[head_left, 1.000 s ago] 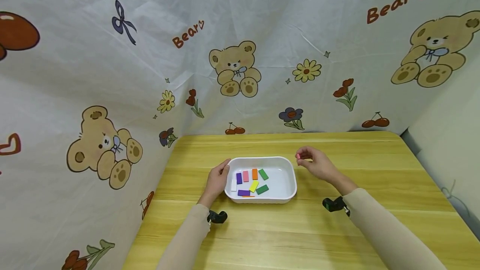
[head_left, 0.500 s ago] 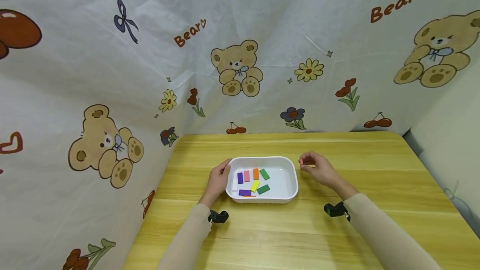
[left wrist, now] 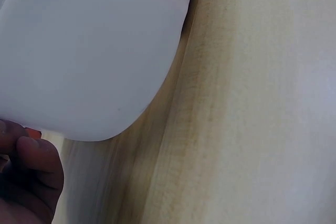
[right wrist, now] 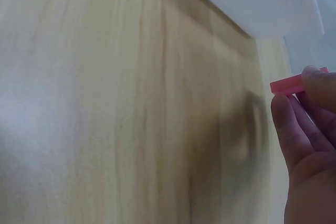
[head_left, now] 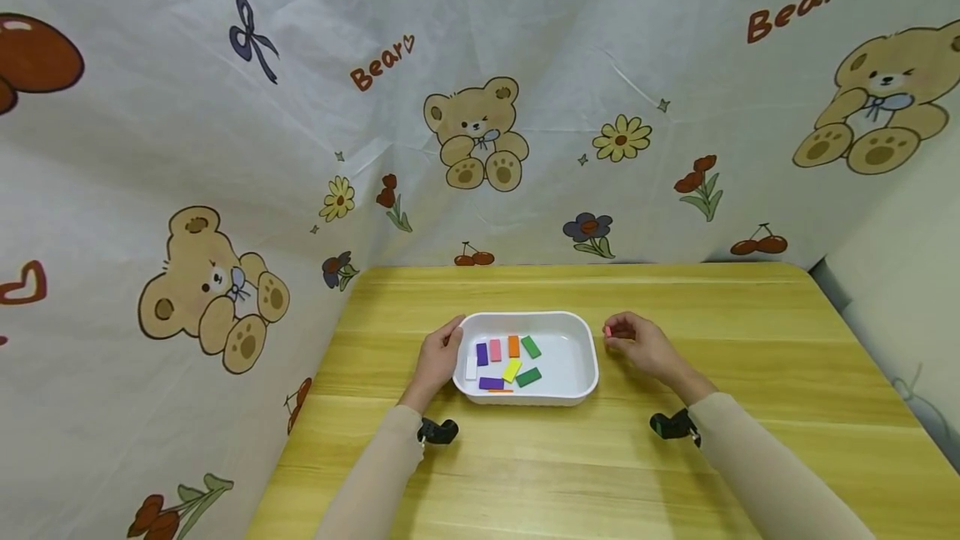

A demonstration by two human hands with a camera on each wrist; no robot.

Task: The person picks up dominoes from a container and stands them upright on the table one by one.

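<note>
Pink blk (right wrist: 286, 85) moved lower | pinched, R hand (head_left: 645, 349) | L hand (head_left: 437, 362) apart

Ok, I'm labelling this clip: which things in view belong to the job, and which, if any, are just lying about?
In the job, it seems:
white tray, held by the left hand
small blocks inside it
pink block in the right hand

Only surroundings:
bear-print cloth
table
wrist cameras
</note>
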